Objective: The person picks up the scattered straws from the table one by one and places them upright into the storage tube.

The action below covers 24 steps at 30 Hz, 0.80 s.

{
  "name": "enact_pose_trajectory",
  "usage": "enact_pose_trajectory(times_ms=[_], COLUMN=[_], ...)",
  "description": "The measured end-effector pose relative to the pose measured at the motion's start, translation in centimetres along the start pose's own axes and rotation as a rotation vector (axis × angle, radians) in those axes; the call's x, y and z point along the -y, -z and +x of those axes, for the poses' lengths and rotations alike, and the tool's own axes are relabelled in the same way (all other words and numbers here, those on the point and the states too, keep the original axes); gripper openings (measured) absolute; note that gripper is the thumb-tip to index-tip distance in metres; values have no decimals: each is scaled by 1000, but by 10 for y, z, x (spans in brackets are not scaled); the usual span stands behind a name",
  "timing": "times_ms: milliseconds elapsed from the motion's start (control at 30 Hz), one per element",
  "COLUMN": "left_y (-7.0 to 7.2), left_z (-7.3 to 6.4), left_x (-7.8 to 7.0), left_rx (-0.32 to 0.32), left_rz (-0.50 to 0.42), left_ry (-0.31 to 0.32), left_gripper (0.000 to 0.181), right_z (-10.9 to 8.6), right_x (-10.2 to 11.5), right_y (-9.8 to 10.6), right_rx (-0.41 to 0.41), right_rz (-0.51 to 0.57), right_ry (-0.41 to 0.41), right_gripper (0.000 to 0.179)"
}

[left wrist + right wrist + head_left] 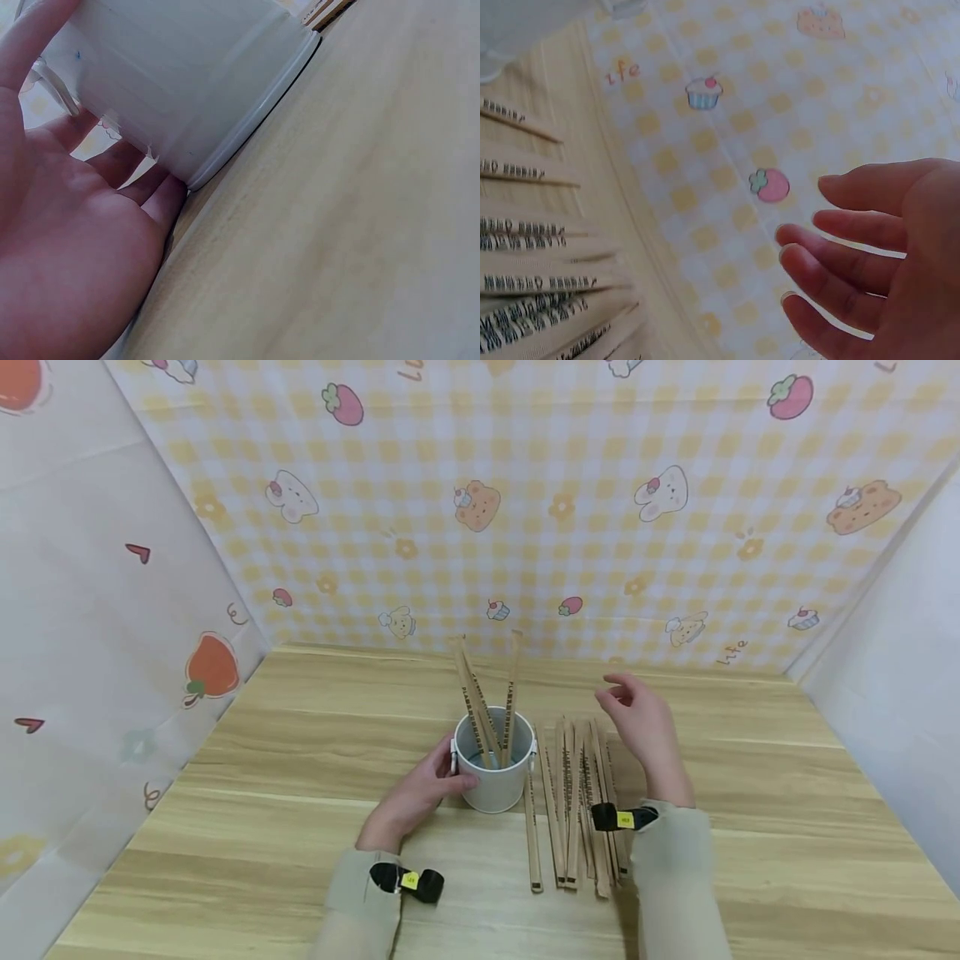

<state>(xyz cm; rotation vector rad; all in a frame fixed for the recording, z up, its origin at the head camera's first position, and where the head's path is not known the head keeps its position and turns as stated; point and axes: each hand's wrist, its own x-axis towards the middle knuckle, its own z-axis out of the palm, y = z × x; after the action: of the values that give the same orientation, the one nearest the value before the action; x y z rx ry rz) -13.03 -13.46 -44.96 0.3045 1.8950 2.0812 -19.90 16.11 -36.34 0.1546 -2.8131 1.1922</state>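
Observation:
A small white metal bucket (491,795) stands upright on the table, holding a few paper-wrapped straws (512,693) that lean apart above its rim. My left hand (422,789) grips its left side, thumb across the front and fingers behind. In the left wrist view, the fingers curl against the bucket wall (187,82) near its base. To the right of the bucket lies a loose row of several more paper-wrapped straws (570,810) with dark print. Above and right of their far ends, my right hand (643,727) hangs with relaxed, bent fingers and nothing in them.
The wooden table (300,760) meets a yellow checked cloth backdrop (525,552) along its far edge. White cloth side walls (97,610) rise at left and right. Each wrist wears a black strap, and one wrapped straw lies apart, close to the bucket.

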Motion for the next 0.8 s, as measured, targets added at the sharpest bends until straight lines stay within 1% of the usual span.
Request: enact_pose_trajectory(times_ms=[100, 333, 467, 633, 800], left_y=[1, 1, 0, 0, 1], left_z=[1, 2, 2, 3, 3], left_x=[1, 2, 2, 1, 3], left_rx=[15, 27, 31, 30, 31], left_rz=[-16, -31, -38, -35, -30], left_ry=[-11, -25, -32, -36, -41], left_gripper=[79, 79, 79, 79, 78], right_z=[2, 6, 6, 8, 7], right_x=[-10, -28, -36, -44, -48], right_y=[1, -4, -7, -12, -17], right_rx=[40, 190, 250, 289, 298], right_rz=[-12, -26, -39, -41, -62], right_ry=[-30, -114, -151, -171, -172], right_gripper=[50, 57, 62, 66, 64])
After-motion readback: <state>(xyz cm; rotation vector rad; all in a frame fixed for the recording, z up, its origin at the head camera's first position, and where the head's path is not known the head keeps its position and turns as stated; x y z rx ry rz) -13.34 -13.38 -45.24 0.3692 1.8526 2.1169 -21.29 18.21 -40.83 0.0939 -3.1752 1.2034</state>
